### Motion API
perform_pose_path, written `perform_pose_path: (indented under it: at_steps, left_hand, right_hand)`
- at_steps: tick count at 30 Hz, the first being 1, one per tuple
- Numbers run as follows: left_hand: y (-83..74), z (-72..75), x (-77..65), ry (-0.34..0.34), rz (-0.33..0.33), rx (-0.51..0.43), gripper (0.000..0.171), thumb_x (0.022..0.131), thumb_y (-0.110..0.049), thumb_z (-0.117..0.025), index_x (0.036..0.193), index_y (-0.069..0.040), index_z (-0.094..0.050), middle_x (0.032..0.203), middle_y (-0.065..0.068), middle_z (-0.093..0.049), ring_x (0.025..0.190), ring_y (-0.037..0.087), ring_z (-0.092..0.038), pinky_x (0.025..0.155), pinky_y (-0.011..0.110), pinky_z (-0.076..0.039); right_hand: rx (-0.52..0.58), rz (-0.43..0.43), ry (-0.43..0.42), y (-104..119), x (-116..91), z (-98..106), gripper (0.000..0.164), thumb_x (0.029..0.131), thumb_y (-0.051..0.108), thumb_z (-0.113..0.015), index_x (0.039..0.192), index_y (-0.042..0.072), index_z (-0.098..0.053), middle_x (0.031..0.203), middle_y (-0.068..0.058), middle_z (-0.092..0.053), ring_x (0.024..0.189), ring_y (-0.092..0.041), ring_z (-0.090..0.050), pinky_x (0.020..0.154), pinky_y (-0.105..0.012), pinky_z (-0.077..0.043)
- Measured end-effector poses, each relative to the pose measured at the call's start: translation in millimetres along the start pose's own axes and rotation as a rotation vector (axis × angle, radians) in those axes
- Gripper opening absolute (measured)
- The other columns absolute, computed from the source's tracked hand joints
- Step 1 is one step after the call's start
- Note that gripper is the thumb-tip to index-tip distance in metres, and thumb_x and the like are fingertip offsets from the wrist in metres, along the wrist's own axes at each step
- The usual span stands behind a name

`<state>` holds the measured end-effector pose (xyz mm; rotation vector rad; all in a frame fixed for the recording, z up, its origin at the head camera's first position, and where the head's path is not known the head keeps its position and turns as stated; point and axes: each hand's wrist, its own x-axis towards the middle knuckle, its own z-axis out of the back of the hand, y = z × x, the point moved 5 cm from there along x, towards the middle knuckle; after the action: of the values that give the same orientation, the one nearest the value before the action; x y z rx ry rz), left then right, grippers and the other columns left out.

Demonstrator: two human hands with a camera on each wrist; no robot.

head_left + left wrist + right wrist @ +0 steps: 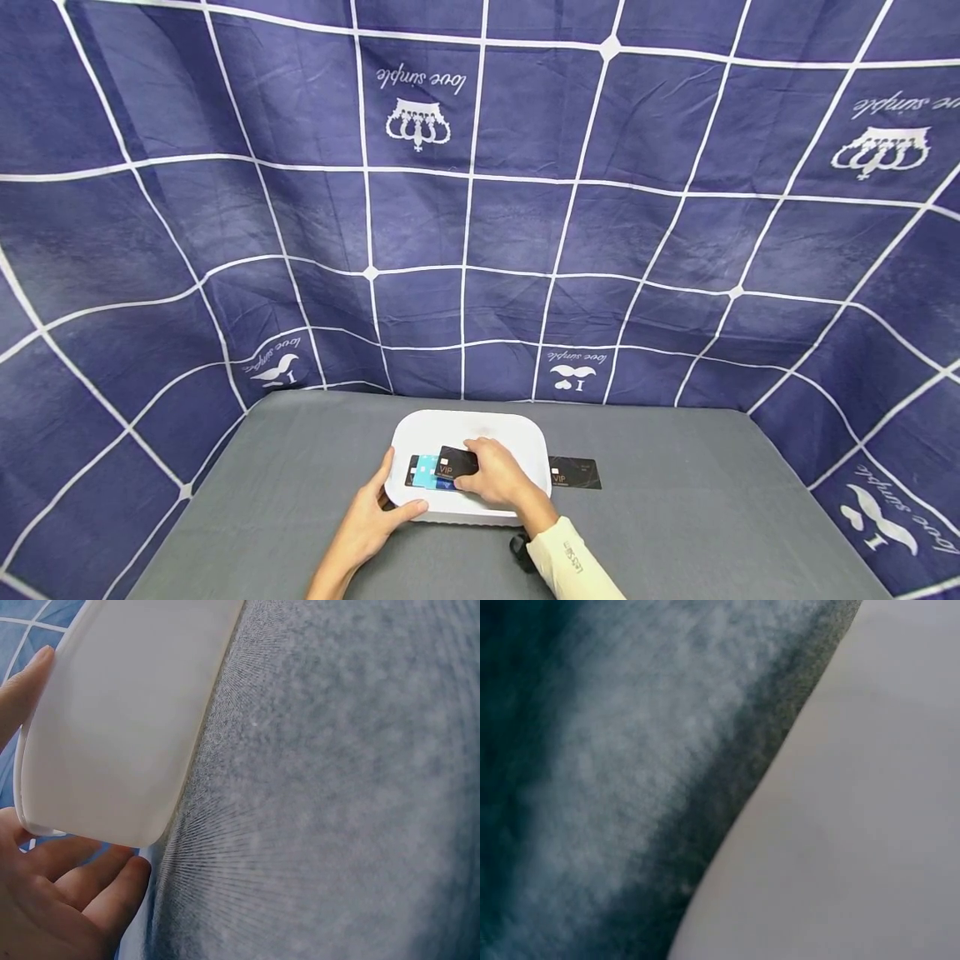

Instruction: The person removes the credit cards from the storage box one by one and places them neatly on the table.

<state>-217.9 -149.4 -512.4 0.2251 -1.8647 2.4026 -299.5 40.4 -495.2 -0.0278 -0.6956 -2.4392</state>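
A white plastic tray [517, 431] with rounded corners rests on the grey cloth. My left hand [367, 515] grips its left end, thumb at the near rim and fingers along the end wall. In the left wrist view, the fingers [112, 889] lie against the end of the tray [127, 712]. Over the tray's inside, my right hand [497, 477] pinches a black VIP card [455, 462] between thumb and fingers. Under and beside that card lie a light blue card [424, 471], a dark blue card [446, 484] and a black card [411, 471].
Another black VIP card [576, 472] lies on the grey cloth [675, 500] just right of the tray. A small black object [521, 552] sits by the right sleeve [570, 562]. Blue curtains [420, 217] with white lines stand behind and at both sides.
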Motion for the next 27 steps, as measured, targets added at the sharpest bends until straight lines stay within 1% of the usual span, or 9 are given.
perform_pose_path:
  at_steps: [4,9,14,20,25,27]
  left_hand:
    - [1.6,0.2,0.8,0.0,0.031,0.009,0.101,0.079,-0.014,-0.084,0.153,0.009,-0.019,0.154,0.028,-0.029,0.131,0.04,-0.043,0.103,0.036,-0.04]
    - [-0.2,0.1,0.6,0.009,0.021,-0.005,0.101,0.079,-0.013,-0.084,0.152,0.01,-0.019,0.151,0.03,-0.032,0.127,0.04,-0.047,0.098,0.034,-0.045]
    - [-2.7,-0.5,-0.5,0.01,0.008,-0.042,0.1,0.079,-0.01,-0.084,0.152,0.011,-0.018,0.151,0.031,-0.031,0.125,0.04,-0.048,0.096,0.034,-0.046]
    - [-2.9,-3.8,-0.4,0.021,-0.004,-0.086,0.101,0.078,-0.007,-0.084,0.152,0.012,-0.016,0.149,0.034,-0.032,0.123,0.038,-0.05,0.093,0.034,-0.049]
    - [-2.4,-3.1,-0.8,0.017,0.001,-0.093,0.101,0.079,-0.007,-0.083,0.152,0.012,-0.016,0.149,0.034,-0.032,0.122,0.038,-0.05,0.091,0.031,-0.049]
    - [-2.2,-2.6,-0.3,0.015,0.003,-0.091,0.101,0.079,-0.007,-0.084,0.152,0.011,-0.017,0.149,0.033,-0.032,0.121,0.038,-0.05,0.091,0.031,-0.049]
  right_hand:
    - [0.01,0.009,-0.007,-0.1,0.8,0.9,0.052,0.072,0.022,-0.084,0.115,-0.002,-0.068,0.102,-0.009,-0.067,0.094,-0.02,-0.06,0.083,-0.031,-0.047]
    - [0.036,0.044,-0.019,-0.4,1.7,0.8,0.043,0.071,0.021,-0.085,0.107,0.001,-0.071,0.095,-0.004,-0.065,0.087,-0.015,-0.057,0.077,-0.027,-0.046]
    - [0.085,0.076,-0.051,0.5,0.3,4.1,0.043,0.071,0.022,-0.082,0.108,0.002,-0.071,0.096,-0.003,-0.064,0.087,-0.013,-0.055,0.076,-0.026,-0.045]
    - [0.133,0.102,-0.103,2.7,-4.9,16.1,0.045,0.074,0.021,-0.081,0.112,0.001,-0.07,0.1,-0.003,-0.064,0.092,-0.016,-0.056,0.079,-0.029,-0.046]
    - [0.109,0.176,-0.088,10.1,-8.7,28.6,0.045,0.075,0.02,-0.081,0.113,0.001,-0.07,0.1,-0.004,-0.064,0.09,-0.016,-0.055,0.078,-0.028,-0.045]
    - [0.072,0.205,-0.074,12.8,-11.3,35.9,0.044,0.075,0.02,-0.08,0.113,0.002,-0.07,0.101,-0.003,-0.064,0.09,-0.015,-0.055,0.078,-0.027,-0.045]
